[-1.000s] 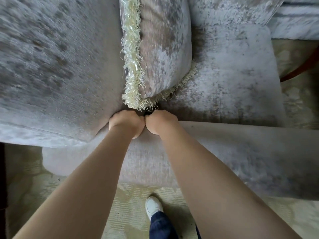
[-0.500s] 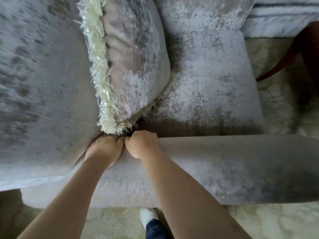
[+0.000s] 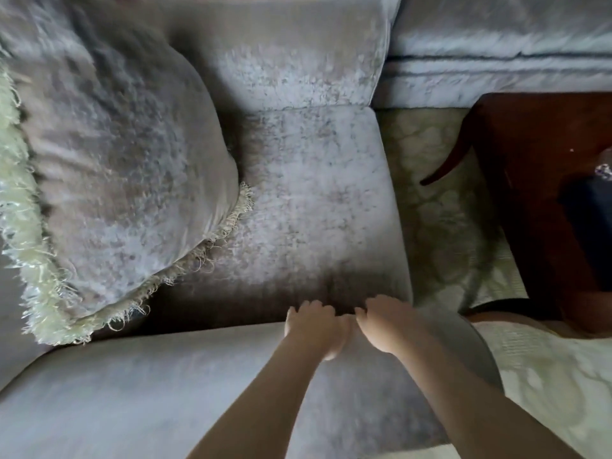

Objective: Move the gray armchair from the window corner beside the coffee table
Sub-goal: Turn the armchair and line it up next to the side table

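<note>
The gray velvet armchair fills most of the head view, seen from above over its near armrest. A fringed gray cushion leans in its left corner against the backrest. My left hand and my right hand sit side by side on top of the armrest near its front end. The fingers of both hands curl over the armrest's inner edge toward the seat. The dark wooden coffee table stands to the right, a strip of carpet apart from the chair's front.
A matching gray sofa runs along the top right, close to the chair's far armrest. Pale patterned carpet lies between chair and table. A dark object lies on the table at the right edge.
My hands have gone from the armrest's back end by the cushion to its front end. The chair has shifted left in view and much more of the coffee table shows.
</note>
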### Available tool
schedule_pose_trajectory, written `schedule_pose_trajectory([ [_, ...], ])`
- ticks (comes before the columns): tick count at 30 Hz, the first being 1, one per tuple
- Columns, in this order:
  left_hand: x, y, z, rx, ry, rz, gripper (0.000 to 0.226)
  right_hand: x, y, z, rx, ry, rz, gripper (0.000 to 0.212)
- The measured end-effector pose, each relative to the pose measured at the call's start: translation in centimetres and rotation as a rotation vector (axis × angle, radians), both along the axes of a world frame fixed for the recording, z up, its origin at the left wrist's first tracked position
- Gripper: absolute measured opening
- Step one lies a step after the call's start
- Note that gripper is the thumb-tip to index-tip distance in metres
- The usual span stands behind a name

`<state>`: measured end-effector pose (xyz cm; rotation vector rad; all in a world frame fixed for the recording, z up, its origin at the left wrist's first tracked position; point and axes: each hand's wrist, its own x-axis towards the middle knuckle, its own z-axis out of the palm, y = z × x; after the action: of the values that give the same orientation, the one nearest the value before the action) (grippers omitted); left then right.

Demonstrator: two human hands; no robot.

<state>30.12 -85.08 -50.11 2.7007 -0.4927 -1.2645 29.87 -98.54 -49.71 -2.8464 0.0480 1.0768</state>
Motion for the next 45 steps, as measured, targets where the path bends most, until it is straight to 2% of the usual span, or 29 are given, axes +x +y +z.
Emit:
schedule_pose_trajectory([
  [2,0.3,-4.3,-0.1,0.014,0.018,-0.030,0.036,0.2,-2.6,-0.1,-0.023,0.059,-0.073,0.037],
  [7,0.6,-7.0,-0.8,0.171,-0.001,0.030,0.035,0.5,-2.9,-0.2,-0.062,0.005,0.030,0.034],
  [22,-0.6,-6.7,-0.6,0.178,-0.023,-0.070,0.030,-0.7,-3.9,-0.9,0.018,0.100,-0.006,0.042],
  [26,-0.7,-5.8,-0.9,0.108,-0.068,-0.137,0.036,-0.4,-4.1,-1.0,0.007,0.120,-0.011,0.038],
  [29,-1.4,-2.1,-0.6,0.085,-0.121,-0.056,0.031,0.4,-4.3,-0.8,-0.004,0.125,-0.105,0.038],
  [31,-1.4,2.4,-0.3,0.093,-0.150,0.140,0.027,1.3,-3.6,-0.4,-0.064,0.198,-0.165,0.044],
  [33,-1.6,9.0,0.2,0.106,-0.142,0.372,0.044,1.9,-1.0,-0.1,-0.171,0.273,-0.102,0.042],
  [35,-2.3,16.3,0.7,0.158,-0.134,0.511,0.047,2.1,3.1,0.4,-0.242,0.260,-0.020,0.037],
  [37,-3.5,23.1,1.2,0.233,-0.151,0.544,0.045,2.1,8.7,0.9,-0.143,0.182,0.024,0.034],
  [41,-5.9,30.3,1.8,0.325,-0.306,0.587,0.050,-0.8,24.5,1.6,0.265,0.143,0.131,0.036],
  [43,-5.9,30.9,1.4,0.283,-0.342,0.596,0.048,-2.9,30.8,1.5,0.308,0.002,0.174,0.039],
  [45,-5.3,31.3,1.0,0.257,-0.333,0.570,0.046,-4.0,33.9,1.0,0.221,-0.160,0.176,0.037],
])
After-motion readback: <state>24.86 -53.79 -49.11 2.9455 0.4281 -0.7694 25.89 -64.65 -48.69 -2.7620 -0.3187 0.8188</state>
